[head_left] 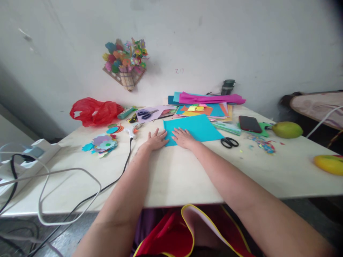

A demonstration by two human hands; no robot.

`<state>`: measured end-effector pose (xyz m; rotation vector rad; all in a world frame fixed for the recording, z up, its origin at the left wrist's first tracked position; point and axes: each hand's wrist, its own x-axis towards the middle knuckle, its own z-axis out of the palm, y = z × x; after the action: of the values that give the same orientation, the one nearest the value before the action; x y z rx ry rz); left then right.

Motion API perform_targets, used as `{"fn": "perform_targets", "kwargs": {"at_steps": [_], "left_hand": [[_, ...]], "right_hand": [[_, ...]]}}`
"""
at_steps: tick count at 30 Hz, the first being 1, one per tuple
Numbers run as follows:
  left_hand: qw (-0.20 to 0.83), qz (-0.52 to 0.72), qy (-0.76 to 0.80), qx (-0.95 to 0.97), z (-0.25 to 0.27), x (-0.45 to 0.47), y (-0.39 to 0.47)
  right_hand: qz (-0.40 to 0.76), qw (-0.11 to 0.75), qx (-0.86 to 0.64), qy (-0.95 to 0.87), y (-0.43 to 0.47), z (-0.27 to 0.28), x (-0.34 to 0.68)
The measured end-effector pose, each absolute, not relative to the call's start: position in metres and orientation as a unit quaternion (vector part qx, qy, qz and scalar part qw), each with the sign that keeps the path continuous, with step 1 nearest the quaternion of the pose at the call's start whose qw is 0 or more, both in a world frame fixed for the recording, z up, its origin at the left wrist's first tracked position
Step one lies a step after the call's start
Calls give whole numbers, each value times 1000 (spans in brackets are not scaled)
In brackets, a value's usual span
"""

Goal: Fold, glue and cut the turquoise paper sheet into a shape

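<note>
A bright blue sheet of paper [195, 126] lies on the table in front of me. My left hand [157, 139] rests with spread fingers at its left edge, fingertips touching the paper. Flat on the sheet's lower left part is my right hand [183, 138], fingers stretched out. Black-handled scissors [229, 142] lie beside the sheet's lower right corner, their blades hidden. To the left of my hands are a white glue gun [131, 133] with a black cord and a pile of paper flower cutouts [104, 144].
Behind the sheet are stacked coloured papers [209, 98] and blue scissors [146, 114]. A red plastic bag [93, 111] sits back left. Cables and a power strip [32, 160] occupy the left side. Rightward lie a phone [249, 124], paper scraps [264, 144] and a green mango [288, 130].
</note>
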<state>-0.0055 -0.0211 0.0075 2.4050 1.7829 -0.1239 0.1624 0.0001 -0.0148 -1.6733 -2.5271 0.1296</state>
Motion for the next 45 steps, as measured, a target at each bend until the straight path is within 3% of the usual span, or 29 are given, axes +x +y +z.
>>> {"fn": "perform_targets", "kwargs": {"at_steps": [18,25,36,45], "left_hand": [[23,-61,594,802,8,-2,-22],[-22,-1,598,801,5,-5,-20],[-6,11,600,800,7,-8,-21],[-21,45,580,813,9,-1,-26]], "right_hand": [[40,53,-521,-851,5,-17,170],[33,61,-535,-842,1,-15,167],[39,68,-536,-841,-5,-9,162],[-63,213,-570,-791,-9,17,175]]}}
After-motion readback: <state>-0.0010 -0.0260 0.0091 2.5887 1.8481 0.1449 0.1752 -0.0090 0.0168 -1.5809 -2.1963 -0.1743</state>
